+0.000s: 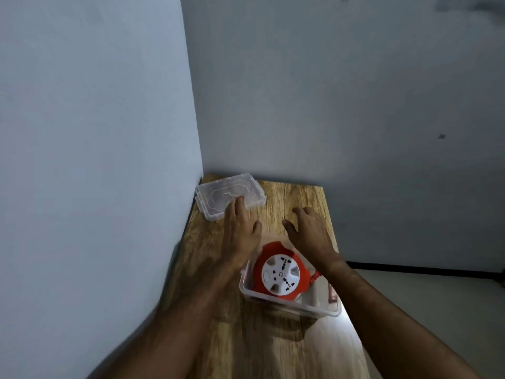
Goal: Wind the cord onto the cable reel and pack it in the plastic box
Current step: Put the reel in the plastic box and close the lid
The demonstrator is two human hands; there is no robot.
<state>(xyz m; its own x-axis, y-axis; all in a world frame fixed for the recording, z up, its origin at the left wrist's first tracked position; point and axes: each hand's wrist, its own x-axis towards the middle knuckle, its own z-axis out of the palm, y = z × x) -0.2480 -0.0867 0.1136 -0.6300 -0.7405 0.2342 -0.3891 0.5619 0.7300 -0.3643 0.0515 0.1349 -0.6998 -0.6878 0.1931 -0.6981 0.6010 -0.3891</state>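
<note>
Round red cable reel [280, 270] in clear plastic box [322, 310], left hand [240, 228], right hand [308, 231] spread, empty.

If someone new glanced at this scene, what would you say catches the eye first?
The red cable reel with its white socket face, sitting inside the clear plastic box on the wooden table. Beyond it, the left hand reaches toward the clear lid in the far left corner, while the right hand hovers open nearby.

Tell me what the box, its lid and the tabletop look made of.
Box: clear, glossy plastic; the red reel shows through its wall. Lid: the same clear plastic, moulded ridges visible. Tabletop: wood grain with a slight sheen, possibly laminate.
</note>
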